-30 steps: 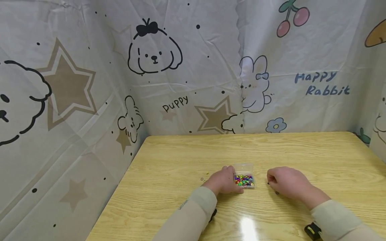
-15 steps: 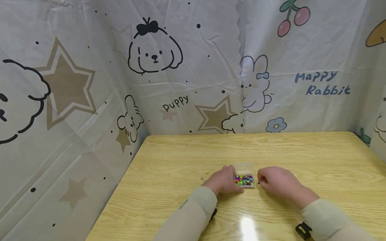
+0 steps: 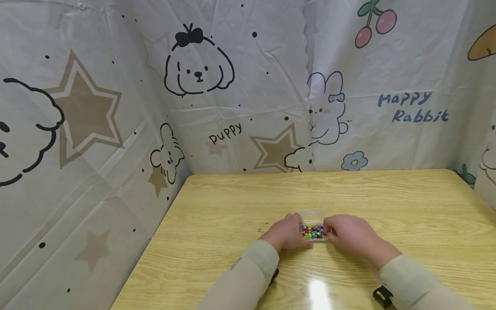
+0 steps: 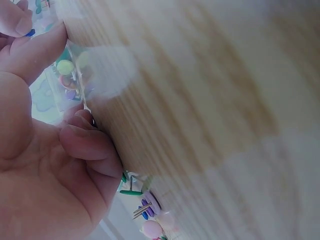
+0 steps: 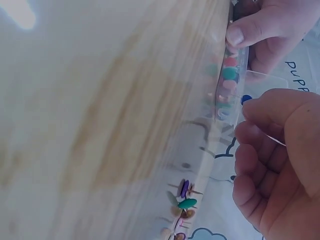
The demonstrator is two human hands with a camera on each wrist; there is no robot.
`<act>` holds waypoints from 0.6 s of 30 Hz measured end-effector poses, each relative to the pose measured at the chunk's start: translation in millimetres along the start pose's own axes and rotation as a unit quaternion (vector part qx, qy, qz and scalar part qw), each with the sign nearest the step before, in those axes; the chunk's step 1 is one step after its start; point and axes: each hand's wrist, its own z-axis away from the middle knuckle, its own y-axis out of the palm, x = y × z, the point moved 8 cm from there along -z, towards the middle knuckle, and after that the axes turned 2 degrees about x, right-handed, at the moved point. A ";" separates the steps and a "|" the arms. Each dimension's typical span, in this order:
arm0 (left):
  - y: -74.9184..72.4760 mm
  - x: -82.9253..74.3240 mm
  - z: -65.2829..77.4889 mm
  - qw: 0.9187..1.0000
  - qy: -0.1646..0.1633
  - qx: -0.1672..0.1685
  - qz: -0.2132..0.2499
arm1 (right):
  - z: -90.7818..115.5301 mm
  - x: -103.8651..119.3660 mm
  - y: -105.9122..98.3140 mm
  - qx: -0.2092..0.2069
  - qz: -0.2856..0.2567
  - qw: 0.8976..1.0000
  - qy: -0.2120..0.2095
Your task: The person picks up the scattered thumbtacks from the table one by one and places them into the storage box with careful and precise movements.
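A small clear plastic box [image 3: 320, 241] full of colourful thumbtacks [image 3: 311, 232] sits on the table, its transparent lid [image 3: 312, 215] standing open at the back. My left hand [image 3: 286, 232] grips the box at its left side, the thumb along the front. At the box's right edge, my right hand [image 3: 350, 232] pinches a blue thumbtack [image 5: 246, 100] between thumb and forefinger. Its other fingers are curled, as the right wrist view shows. The right fingertips overlap the box's right end in the head view.
Loose thumbtacks lie on the wooden table [image 3: 217, 254] on both sides, including a green thumbtack [image 4: 131, 192] beyond the left hand and another green thumbtack [image 5: 187, 203] near the right hand. A printed cloth [image 3: 232, 107] hangs behind and at the sides.
My right hand has moved left across the table to the box's right edge, carrying a thumbtack. The left hand has stayed on the box.
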 end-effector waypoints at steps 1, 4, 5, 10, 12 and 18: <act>-0.2 -0.1 0.1 1.000 0.001 0.000 0.000 | -0.2 0.7 0.3 0.000 -0.001 1.000 -0.001; -0.6 -0.3 0.2 1.000 0.003 -0.001 0.001 | -0.5 3.2 1.1 -0.001 0.001 1.000 -0.007; -0.4 -0.2 0.1 1.000 0.003 0.000 0.004 | -0.5 4.1 1.5 -0.001 0.001 1.000 -0.010; 0.2 0.7 -0.4 1.000 0.001 0.001 0.008 | -0.8 8.0 2.5 0.004 0.005 1.000 -0.021; 0.5 1.2 -0.9 1.000 0.002 0.001 0.007 | -1.2 9.0 2.8 0.007 0.011 1.000 -0.025; 1.4 2.0 -2.1 1.000 0.003 0.001 0.005 | -1.2 10.7 3.0 0.006 0.018 0.999 -0.039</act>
